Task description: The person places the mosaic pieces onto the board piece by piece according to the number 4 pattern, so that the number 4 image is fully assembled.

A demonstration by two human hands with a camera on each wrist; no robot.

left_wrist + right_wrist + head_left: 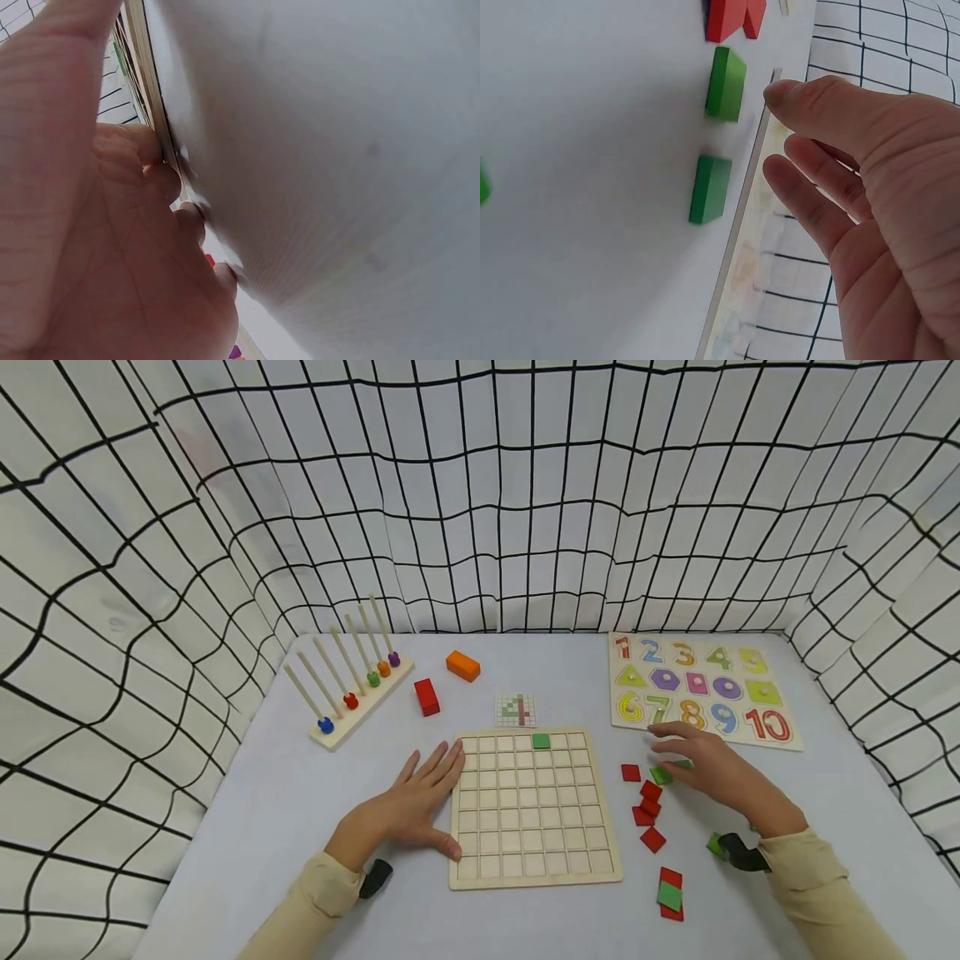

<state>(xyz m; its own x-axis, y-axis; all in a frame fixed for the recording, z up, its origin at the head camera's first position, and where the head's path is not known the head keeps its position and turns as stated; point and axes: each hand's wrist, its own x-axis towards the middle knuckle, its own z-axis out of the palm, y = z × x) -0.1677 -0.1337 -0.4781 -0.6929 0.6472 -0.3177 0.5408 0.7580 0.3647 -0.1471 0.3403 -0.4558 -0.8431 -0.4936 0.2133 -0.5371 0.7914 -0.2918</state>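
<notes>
A wooden grid board (536, 814) lies in the middle of the table, one green tile (541, 741) set in its top row. My left hand (416, 806) rests at the board's left edge, fingers spread and thumb touching the lower part of that side. Over the loose tiles on the right, my right hand (705, 764) hovers with nothing in it, fingers loosely bent. Below it, in the right wrist view, are a light green tile (726, 84) and a darker green tile (710, 190). Several red tiles (650, 806) lie scattered between board and hand.
A small pattern card (515, 710) lies behind the board. Further left are a red block (427, 697), an orange block (462, 666) and a peg rack (363, 702) with beads. A number puzzle (701, 689) stands back right. Black netting (555, 510) over white cloth surrounds the table.
</notes>
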